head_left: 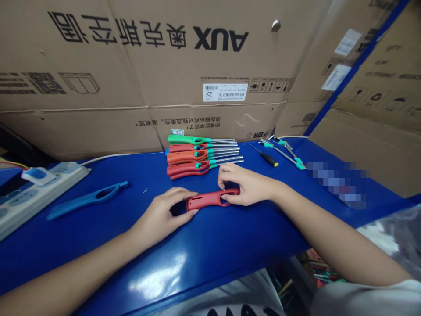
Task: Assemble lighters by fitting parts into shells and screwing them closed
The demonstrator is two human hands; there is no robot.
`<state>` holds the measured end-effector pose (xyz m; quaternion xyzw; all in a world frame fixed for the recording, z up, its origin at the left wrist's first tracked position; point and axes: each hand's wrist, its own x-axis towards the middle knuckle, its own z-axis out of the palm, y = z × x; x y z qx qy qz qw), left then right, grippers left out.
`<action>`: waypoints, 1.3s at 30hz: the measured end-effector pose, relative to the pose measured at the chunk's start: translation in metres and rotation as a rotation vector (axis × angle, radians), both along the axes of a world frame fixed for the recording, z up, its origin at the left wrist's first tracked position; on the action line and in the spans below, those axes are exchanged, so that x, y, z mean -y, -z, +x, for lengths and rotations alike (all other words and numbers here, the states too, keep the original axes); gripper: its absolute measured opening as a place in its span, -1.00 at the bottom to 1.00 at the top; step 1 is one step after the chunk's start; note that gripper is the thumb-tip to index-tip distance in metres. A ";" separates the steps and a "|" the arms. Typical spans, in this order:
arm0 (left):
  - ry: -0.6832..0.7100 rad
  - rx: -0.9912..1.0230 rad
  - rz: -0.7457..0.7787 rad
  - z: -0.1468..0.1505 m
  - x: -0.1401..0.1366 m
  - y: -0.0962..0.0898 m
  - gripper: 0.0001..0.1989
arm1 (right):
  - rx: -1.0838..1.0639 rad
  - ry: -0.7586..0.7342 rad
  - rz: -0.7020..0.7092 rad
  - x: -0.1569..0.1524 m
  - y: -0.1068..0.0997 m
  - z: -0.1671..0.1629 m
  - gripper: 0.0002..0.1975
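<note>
The red handle [205, 201] is held on the blue surface [213, 245], just nearer than the lighter pile [184, 156]. Its plain end is pinched by the left hand [171, 206], its looped end by the right hand [241, 182]. It looks light, stiff and smooth, best gripped by its sides.

Upside down, the cardboard panel [158, 66] reads "AUX 奥克斯空调".

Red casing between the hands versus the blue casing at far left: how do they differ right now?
The red casing is between the left hand and right hand; the blue casing lies untouched beside the power strip. The red casing sits nearly level across the view; the blue casing slants more. Both are elongated, with an opening toward their right end.
</note>
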<state>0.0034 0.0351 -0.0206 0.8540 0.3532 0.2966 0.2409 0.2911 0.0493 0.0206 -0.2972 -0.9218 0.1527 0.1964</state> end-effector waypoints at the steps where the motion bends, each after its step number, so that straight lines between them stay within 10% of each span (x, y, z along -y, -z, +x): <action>1: -0.001 0.006 0.003 0.000 0.000 0.000 -0.73 | 0.012 -0.009 -0.011 0.000 -0.001 0.001 -0.87; 15: -0.063 0.010 -0.001 -0.001 -0.001 0.002 -0.53 | 0.127 -0.075 -0.267 0.001 -0.005 0.002 -0.88; 23: -0.031 -0.007 0.072 0.001 0.000 -0.003 -0.73 | 0.156 -0.064 -0.243 0.008 -0.006 -0.002 -0.88; 39: -0.009 -0.034 0.101 -0.001 -0.001 -0.001 -0.73 | 0.472 0.016 0.150 0.018 -0.007 -0.015 -0.89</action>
